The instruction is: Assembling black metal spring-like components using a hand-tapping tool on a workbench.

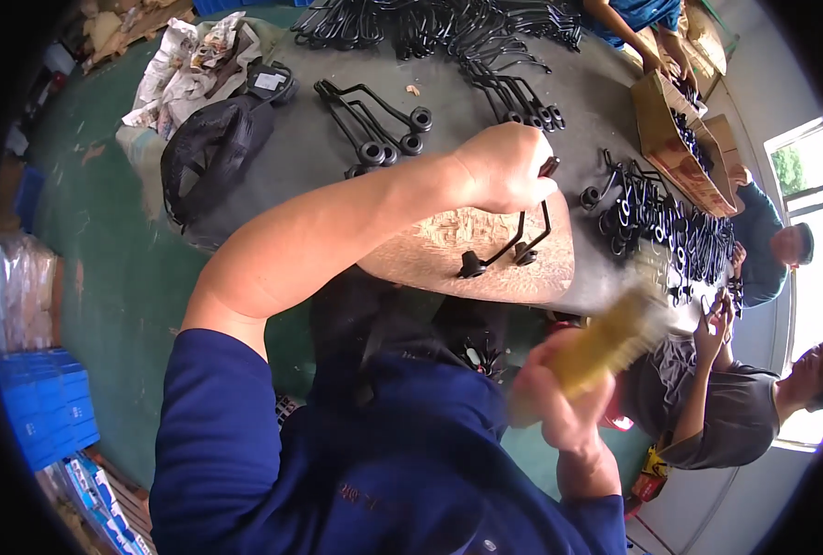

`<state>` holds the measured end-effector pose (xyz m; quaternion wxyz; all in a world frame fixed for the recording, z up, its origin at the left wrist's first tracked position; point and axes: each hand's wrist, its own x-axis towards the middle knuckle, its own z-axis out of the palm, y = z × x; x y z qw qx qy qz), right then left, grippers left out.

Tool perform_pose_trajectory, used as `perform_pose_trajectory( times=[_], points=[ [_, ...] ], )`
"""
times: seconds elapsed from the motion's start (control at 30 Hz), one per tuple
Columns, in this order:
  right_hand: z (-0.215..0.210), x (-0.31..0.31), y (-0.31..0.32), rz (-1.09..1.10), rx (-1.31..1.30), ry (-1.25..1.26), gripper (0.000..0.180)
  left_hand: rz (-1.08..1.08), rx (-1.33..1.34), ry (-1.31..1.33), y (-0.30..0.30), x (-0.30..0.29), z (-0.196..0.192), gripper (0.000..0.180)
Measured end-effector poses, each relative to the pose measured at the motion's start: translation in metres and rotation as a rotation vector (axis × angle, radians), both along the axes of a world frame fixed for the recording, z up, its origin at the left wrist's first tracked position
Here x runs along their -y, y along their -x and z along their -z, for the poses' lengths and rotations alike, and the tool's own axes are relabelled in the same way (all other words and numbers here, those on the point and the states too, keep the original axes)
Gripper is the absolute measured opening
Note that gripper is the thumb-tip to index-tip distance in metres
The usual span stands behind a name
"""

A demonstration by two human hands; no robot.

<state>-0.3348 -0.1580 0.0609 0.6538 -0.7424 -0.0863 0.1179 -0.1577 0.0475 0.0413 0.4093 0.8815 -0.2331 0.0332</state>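
A: One counter [337, 157], grey; one chipboard block [485, 259]; two black rods [513, 242] on it.
B: Grips?
A: Left hand [504, 166] closed around rod tops; right hand [559, 393] closed on brush [615, 338], blurred. Risk: rods may slip off.

Two black bent metal rods with round ends [508, 245] hang from the left hand [508, 166] over one pale chipboard slab [448, 254]. One yellow bristle brush [606, 338], blurred, sits in the right hand [559, 398]. About four more black rods with ring ends [374, 125] lie in a loose group on the dark grey tabletop [448, 102]; the heaps further off are too tangled to count. Two brown cardboard boxes [670, 139] stand at the far edge. Three other people [707, 398] are partly visible.
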Motion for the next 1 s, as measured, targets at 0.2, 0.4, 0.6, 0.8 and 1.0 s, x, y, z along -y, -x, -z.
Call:
perform_pose_trajectory(
  times=[0.2, 0.4, 0.6, 0.8, 1.0],
  points=[
    [0.076, -0.002, -0.025, -0.244, -0.594, 0.384, 0.019, 0.081, 0.073, 0.032, 0.012, 0.016, 0.004, 0.028],
    [0.031, 0.028, -0.032, -0.240, -0.413, 0.288, 0.029, 0.082, -0.069, 0.028, -0.012, -0.011, -0.012, 0.027],
    [0.049, 0.079, -0.054, 0.176, -0.424, 0.164, 0.026, -0.247, -0.337, 0.545, -0.026, -0.142, -0.039, 0.027],
    [0.071, 0.108, -0.090, 0.337, -0.392, 0.056, 0.033, -0.353, -0.596, 0.717, -0.042, -0.234, 0.033, 0.027],
    [0.098, 0.122, -0.110, 0.311, -0.448, -0.003, 0.037, -0.644, -0.692, 0.611, -0.044, -0.249, 0.073, 0.024]
  ],
)
